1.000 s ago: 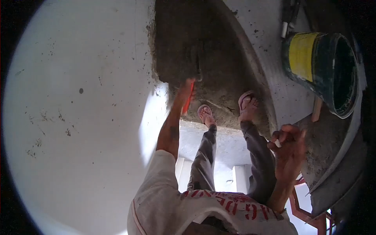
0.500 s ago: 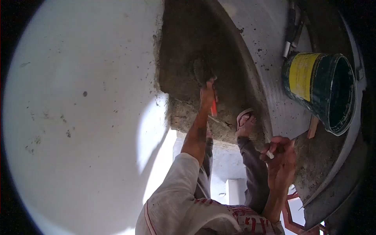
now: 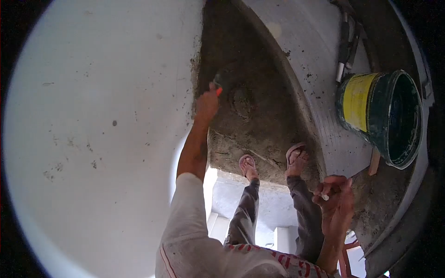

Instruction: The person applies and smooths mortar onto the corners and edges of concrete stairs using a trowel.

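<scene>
My left hand (image 3: 207, 103) is closed around the red handle of a trowel (image 3: 222, 78), close to the wall's edge. The trowel's dark blade blends into the grey-brown mortar surface (image 3: 259, 69). Just right of it sits a rough, raised patch of mortar (image 3: 242, 103). My right hand (image 3: 336, 201) is held up on the right, below the bucket, with its fingers curled in. A small white piece (image 3: 325, 197) shows between those fingers; what it is, I cannot tell.
A dark green bucket (image 3: 380, 113) with a yellow label lies right, its mouth facing right. Long-handled tools (image 3: 344, 51) lie above it and a wooden piece (image 3: 374, 161) below. A white wall (image 3: 102, 153) fills the left. My sandalled feet (image 3: 248, 163) stand at the mortar's near edge.
My left hand has moved left with the trowel, toward the white wall, uncovering the raised mortar patch. My right hand stays curled on the white piece. The view has shifted slightly.
</scene>
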A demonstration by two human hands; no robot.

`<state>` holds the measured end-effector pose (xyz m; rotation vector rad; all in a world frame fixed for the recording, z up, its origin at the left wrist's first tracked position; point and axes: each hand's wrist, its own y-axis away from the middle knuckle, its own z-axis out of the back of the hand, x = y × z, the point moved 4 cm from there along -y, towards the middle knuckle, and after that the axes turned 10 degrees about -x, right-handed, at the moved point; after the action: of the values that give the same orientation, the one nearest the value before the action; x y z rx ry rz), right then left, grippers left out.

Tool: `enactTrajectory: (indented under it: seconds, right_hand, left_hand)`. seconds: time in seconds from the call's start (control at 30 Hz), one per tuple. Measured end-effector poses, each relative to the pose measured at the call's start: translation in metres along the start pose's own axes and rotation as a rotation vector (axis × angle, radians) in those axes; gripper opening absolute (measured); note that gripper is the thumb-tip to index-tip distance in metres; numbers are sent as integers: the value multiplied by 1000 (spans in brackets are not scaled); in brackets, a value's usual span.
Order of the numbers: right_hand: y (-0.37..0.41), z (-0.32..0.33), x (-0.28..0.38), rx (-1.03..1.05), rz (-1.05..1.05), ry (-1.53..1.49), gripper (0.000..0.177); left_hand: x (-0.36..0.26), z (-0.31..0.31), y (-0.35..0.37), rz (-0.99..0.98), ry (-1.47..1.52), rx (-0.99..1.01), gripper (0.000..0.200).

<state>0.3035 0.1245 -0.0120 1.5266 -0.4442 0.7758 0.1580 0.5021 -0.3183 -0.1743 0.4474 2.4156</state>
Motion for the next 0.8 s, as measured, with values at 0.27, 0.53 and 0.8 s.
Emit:
enactTrajectory:
  seconds: [0.27,0.53,0.8]
  right_hand:
    - [5,-13,1,-30,2,22,53]
    - [11,-11,-5,-30,14,52,54]
    - [19,0,0,17,85,24,55]
  left_hand:
    - [-14,-84,107,56,-29,88,48]
    - [14,-15,17,344,203,-186,62]
    - [26,-17,-55,304,135,-51,62]
